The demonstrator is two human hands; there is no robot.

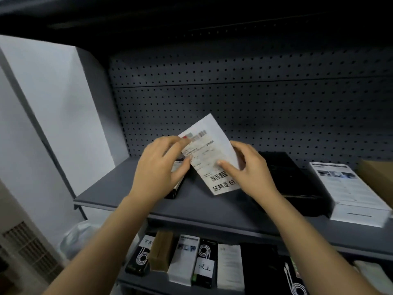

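A white box (209, 154) with a printed label, a barcode and handwritten characters is held tilted above the grey shelf (119, 188). My right hand (249, 169) grips its right side, thumb pressed on the label face. My left hand (161, 165) is at the box's upper left edge, fingertips pinching the label there. Under my left hand a dark flat box (176, 188) lies on the shelf, mostly hidden.
A black box (282, 167) and a white printed box (348, 188) lie on the shelf to the right, a brown carton (378, 177) at the far right. Pegboard (255, 99) backs the shelf. Several small boxes (187, 258) fill the lower shelf.
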